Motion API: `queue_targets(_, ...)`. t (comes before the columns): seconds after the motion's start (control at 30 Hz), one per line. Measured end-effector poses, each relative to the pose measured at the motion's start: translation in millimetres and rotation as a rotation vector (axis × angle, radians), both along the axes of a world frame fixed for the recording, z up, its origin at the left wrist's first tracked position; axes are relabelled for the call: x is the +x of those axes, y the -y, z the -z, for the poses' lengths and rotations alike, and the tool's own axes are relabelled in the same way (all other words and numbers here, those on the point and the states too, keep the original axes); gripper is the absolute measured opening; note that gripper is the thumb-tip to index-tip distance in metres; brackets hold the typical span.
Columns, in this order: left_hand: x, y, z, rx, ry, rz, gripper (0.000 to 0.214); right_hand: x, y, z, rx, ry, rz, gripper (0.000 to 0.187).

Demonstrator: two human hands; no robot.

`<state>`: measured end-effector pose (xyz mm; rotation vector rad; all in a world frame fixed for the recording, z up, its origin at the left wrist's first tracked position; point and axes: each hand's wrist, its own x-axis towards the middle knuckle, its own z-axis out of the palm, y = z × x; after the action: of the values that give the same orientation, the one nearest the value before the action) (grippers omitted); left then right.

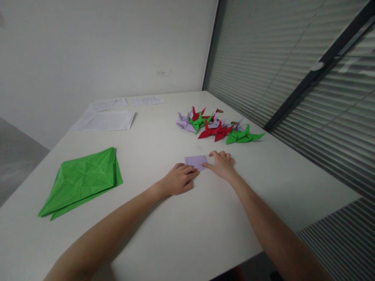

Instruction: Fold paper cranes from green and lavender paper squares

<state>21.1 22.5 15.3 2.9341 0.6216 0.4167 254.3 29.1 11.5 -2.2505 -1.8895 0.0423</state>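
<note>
A small folded sheet of light purple paper [195,160] lies flat on the white table in front of me. My left hand [181,178] rests at its lower left edge, fingers together and fingertips pressing it against the tabletop. At the paper's right side is my right hand [222,164]. Its thumb reaches onto the lower right edge of the paper, while the index finger arches well apart from the thumb. The paper's lower edge is partly hidden by my left fingers.
Beyond my hands, several folded paper cranes in red [215,130], green [243,135] and light purple [184,121] sit in a cluster. Large creased green paper [86,175] lies at left. Printed sheets [105,120] are at the back left. Window blinds [263,58] border the table's right side.
</note>
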Motion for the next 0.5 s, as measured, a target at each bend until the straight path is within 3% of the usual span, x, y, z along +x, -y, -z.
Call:
queue_targets(0.17,0,0,1.3,0.012,0.003,-0.001,0.045,13,-4,1.8,-0.011,-0.029,0.024,0.058)
queue_targets(0.27,-1,-1,2.0,0.007,0.015,-0.003,0.041,22,-9,3.0,0.04,-0.085,-0.02,0.045)
queue_targets(0.37,-3,0,0.5,0.025,0.025,-0.037,0.034,23,-13,3.2,0.128,-0.274,-0.263,0.021)
queue_targets(0.5,-3,6,-4.5,0.111,0.004,-0.108,0.041,8,-11,0.4,0.17,-0.411,-0.657,0.017)
